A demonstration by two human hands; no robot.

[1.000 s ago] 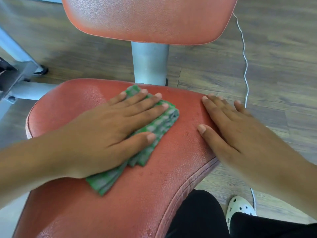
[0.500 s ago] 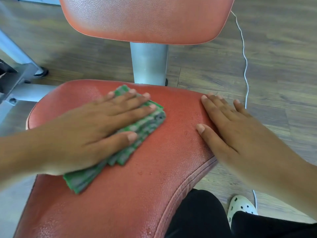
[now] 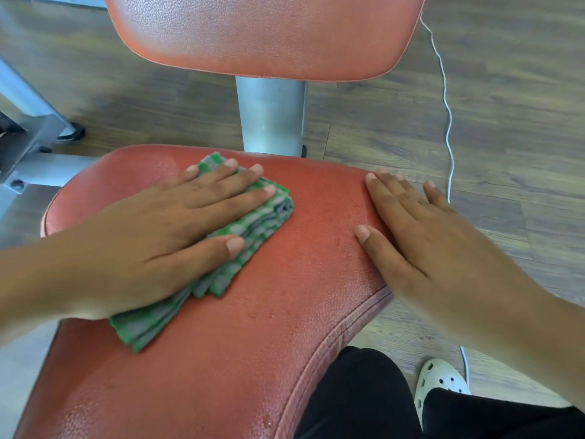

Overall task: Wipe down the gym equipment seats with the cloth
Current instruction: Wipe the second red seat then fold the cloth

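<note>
One cloth (image 3: 262,217), folded and checked in green and grey, lies on the red seat (image 3: 253,327) left of the frame's centre. Its long axis runs on a slant, from a near end at lower left to a far end pointing toward upper right, near the seat's back edge.

Two hands are on the seat. The left hand (image 3: 164,236) lies flat on the cloth and covers most of it. Its fingers are straight and close together, the thumb is spread out along the cloth's near edge, and it presses down without gripping. The right hand (image 3: 421,242) rests palm down on the seat's right edge, well apart from the cloth. Its fingers are straight and slightly fanned and hold nothing.

There are two red pads: the seat and a backrest (image 3: 262,33) at top centre. One grey post (image 3: 272,115) stands between them. One white cord (image 3: 448,122) trails down the wood floor (image 3: 506,90) at right, and one white shoe (image 3: 438,381) shows at lower right. Small droplets dot the seat between the hands.

Compared with a second ago, the cloth and left hand sit further left on the seat, with the slant unchanged. Since half a second ago they have barely shifted. The right hand has kept its place.
</note>
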